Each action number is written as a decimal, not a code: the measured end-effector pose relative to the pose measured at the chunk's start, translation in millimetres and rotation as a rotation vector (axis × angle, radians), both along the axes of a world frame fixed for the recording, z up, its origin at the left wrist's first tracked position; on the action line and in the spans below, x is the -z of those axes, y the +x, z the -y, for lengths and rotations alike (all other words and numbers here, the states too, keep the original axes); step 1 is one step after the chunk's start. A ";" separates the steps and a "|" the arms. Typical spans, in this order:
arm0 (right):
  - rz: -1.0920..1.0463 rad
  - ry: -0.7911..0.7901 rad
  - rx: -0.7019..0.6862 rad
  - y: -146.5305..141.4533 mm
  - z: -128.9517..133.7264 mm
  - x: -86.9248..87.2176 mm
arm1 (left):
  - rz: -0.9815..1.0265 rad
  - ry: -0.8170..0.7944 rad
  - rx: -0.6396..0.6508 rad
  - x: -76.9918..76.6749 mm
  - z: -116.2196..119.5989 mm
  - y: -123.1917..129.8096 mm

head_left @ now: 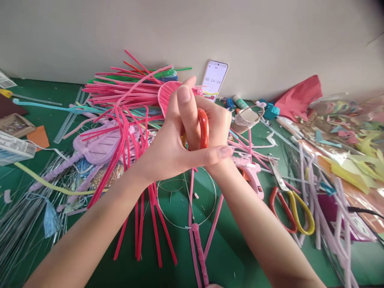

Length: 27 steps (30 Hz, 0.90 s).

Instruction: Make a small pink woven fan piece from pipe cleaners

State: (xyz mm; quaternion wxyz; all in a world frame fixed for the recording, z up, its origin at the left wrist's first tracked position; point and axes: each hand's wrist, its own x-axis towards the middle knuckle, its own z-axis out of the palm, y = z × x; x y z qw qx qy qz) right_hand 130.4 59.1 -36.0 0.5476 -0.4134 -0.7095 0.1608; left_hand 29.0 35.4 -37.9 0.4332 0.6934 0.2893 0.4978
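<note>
Head view: right hand (218, 124) grasps a red handle (204, 127), remainder concealed; left hand (168, 140) overlaps it, fingers partly hidden, grip indeterminable.

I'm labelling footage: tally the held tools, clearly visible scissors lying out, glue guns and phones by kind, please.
Glossy red-handled tool, partly hidden: 1
Red-and-yellow-handled metal scissors: 1
Pink plastic glue gun: 1
Rectangular white-screened smartphone: 1
Total: 4

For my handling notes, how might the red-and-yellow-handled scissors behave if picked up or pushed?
The scissors would probably feel heavy for their size, given the metal blades. Spread handles suggest they could swing if lifted by one. Lying flat, they'd likely slide, not roll.
</note>
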 end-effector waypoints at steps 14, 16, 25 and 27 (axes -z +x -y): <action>0.008 0.020 0.032 3.0 1.2 7.8 | -0.010 -0.017 -0.011 0.1 0.0 1.8; -0.016 0.013 0.046 0.9 1.7 8.1 | -0.004 -0.008 -0.011 0.8 0.0 0.9; -0.114 0.000 0.110 -7.5 19.1 -0.5 | -0.042 0.022 -0.039 2.2 10.6 -2.9; -0.141 0.054 0.090 -7.3 21.2 1.0 | -0.079 0.043 -0.022 1.2 13.1 -3.5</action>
